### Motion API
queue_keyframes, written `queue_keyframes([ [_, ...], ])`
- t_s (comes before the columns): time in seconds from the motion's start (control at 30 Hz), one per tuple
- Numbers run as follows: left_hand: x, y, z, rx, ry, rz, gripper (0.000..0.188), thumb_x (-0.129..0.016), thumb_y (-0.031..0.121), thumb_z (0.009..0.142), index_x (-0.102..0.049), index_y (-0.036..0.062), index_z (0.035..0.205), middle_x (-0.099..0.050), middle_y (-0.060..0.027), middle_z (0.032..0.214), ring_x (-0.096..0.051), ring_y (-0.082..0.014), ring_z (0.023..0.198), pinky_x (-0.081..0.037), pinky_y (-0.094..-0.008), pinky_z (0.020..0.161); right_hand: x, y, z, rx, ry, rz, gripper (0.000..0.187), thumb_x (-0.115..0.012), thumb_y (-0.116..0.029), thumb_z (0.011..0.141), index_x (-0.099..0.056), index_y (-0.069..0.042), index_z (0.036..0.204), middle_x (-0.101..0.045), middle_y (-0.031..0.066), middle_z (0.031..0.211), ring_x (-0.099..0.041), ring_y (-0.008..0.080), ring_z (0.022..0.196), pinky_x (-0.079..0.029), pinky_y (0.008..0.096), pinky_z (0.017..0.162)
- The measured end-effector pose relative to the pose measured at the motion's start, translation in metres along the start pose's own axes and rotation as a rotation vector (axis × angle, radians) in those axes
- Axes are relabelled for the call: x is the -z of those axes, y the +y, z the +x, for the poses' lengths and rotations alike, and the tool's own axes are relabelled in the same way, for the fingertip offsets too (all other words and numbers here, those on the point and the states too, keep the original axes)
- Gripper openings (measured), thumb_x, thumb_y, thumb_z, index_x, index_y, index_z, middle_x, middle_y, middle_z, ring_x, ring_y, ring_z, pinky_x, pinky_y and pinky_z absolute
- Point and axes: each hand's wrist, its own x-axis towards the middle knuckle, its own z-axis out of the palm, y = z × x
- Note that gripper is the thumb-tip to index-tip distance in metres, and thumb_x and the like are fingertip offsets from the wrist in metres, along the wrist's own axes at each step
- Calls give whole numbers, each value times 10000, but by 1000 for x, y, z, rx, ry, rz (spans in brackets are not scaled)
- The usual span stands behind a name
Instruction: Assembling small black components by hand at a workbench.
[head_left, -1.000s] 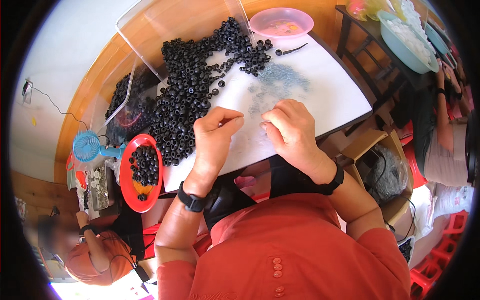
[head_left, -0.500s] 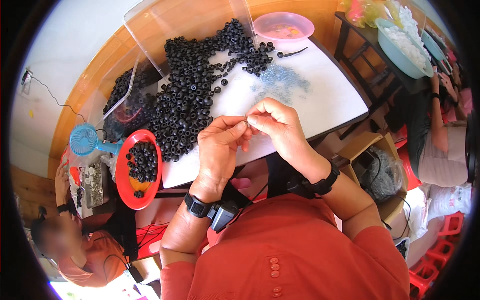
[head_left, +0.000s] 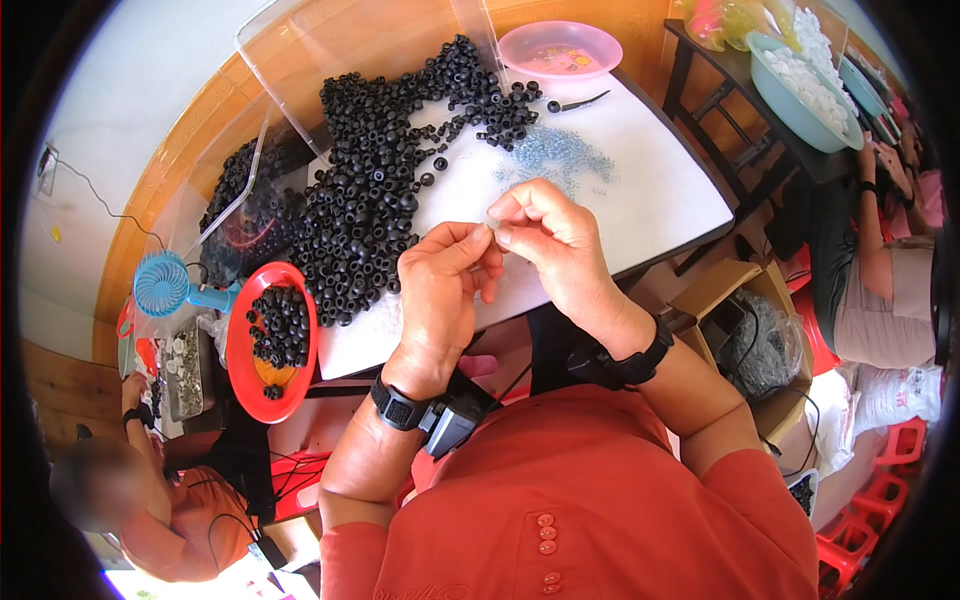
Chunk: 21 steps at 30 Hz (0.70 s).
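Observation:
My left hand (head_left: pixel 436 292) and my right hand (head_left: pixel 562 248) meet fingertip to fingertip above the near edge of the white table (head_left: pixel 655 165). Each one pinches thumb against finger. Between the tips shows a tiny greyish bit, too small to name, and the fingers cover most of it. Left of and beyond my hands, a big heap of small black hollow round parts (head_left: pixel 365 200) spreads over the tabletop. Past my right hand lies a scatter of tiny clear bluish pieces (head_left: pixel 560 155). A thin dark pointed tool (head_left: pixel 585 101) rests farther back.
A red oval tray (head_left: pixel 238 340) with black parts stands at the table's left, beside a blue fan (head_left: pixel 162 283). A pink basin (head_left: pixel 560 50) sits at the back. Rightward are an open cardboard box (head_left: pixel 715 290) and a teal basin (head_left: pixel 805 100). Other people work on both sides.
The right fingers have shifted slightly up and apart at the tips, showing the tiny bit more. Both hands still pinch together. At the far left, the other person's head and arm have moved.

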Motion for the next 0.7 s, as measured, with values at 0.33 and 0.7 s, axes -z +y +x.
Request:
queue_keyframes([
  [0.33,-5,-7,1,-195,-39,113,95,-677,-21,884,-677,-35,978,-717,-108,871,-590,-100,671,-445,-226,546,8,-6,3,-72,44,142,116,-623,27,902,-573,-2,1003,-615,41,838,-595,95,728,-508,251,666],
  [0.7,-6,-9,7,-344,-42,233,133,-689,-61,849,-688,-17,974,-707,-85,841,-624,-106,681,-435,-211,523,10,-3,9,-127,-2,127,100,-629,28,887,-605,-10,976,-632,30,843,-570,84,716,-478,241,648],
])
